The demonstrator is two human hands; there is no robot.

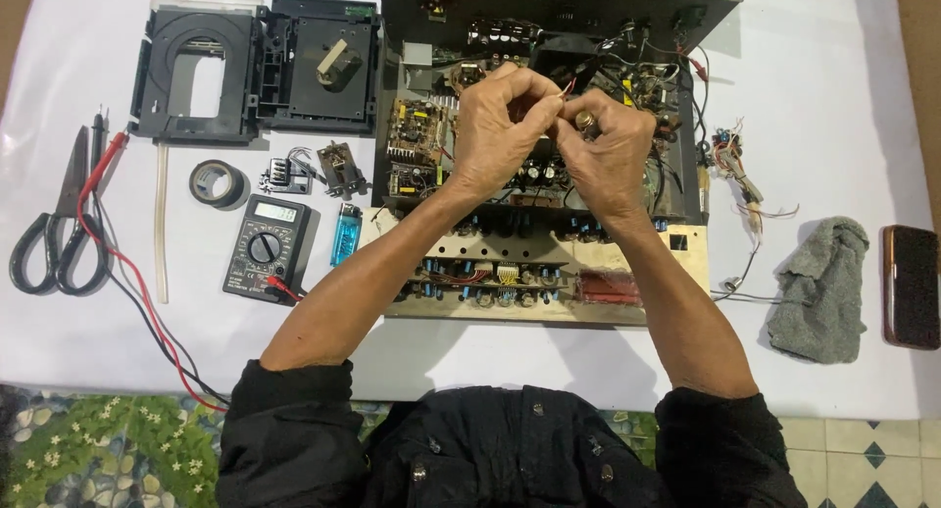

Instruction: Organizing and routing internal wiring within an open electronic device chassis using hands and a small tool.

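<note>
In the upper centre of the frame, the left hand [500, 126] and right hand [610, 150] pinch a thin red wire [568, 86] above the open amplifier chassis [549, 165], and a strong pull could probably break it.

Your two forearms run up from rolled-back dark sleeves and angle inward, so that your hands meet in the upper middle of the view, raised and touching each other. Your left hand [502, 126] is curled with its back toward you, the fingers bent in and the fingertips pinched together at the point where the hands join. Your right hand [610, 155] mirrors it, knuckles up and wrist slightly bent, its fingertips pressed close against those of the left.
</note>
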